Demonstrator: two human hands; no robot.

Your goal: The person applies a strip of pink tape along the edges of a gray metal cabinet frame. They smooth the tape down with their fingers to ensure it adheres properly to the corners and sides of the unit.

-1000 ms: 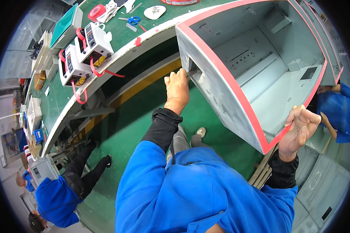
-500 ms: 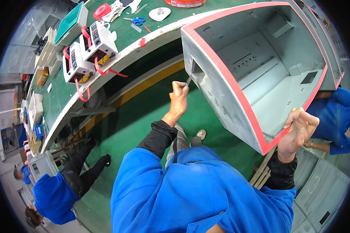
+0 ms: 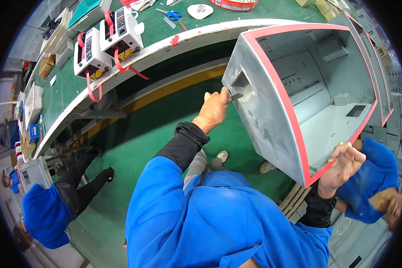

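The left hand [image 3: 215,109] is closing its grip around a small, thin metal tool [image 3: 236,96], fingers pressed together on the handle, and is holding the tip against the outer side wall of a large grey sheet-metal housing with red-taped rim [image 3: 272,129], just below a rectangular cut-out [image 3: 242,82] in that wall. The tool is pointing up and to the person's right, away from the knuckles and toward the cut-out. The right hand [image 3: 341,167] is curling its fingers over the lower corner of the red rim, pinching the edge and steadying the housing from below. The housing is lying to the right of the left hand and above the right one, its open face turned upward and its long axis running from the lower right corner up toward the far edge of the bench. Of the two hands, the left is the nearer to the cut-out; the right is sitting well apart from it, at the opposite corner.

Farther out, the green-topped bench with a white edge [image 3: 120,67] is carrying two white tape dispensers with red tape [image 3: 105,42], blue-handled scissors [image 3: 170,14] and a red-rimmed round tin [image 3: 234,4]. A person in a blue jacket [image 3: 47,214] is standing on the green floor [image 3: 134,143] at lower left, and another blue sleeve [image 3: 379,178] is showing behind the housing at right.
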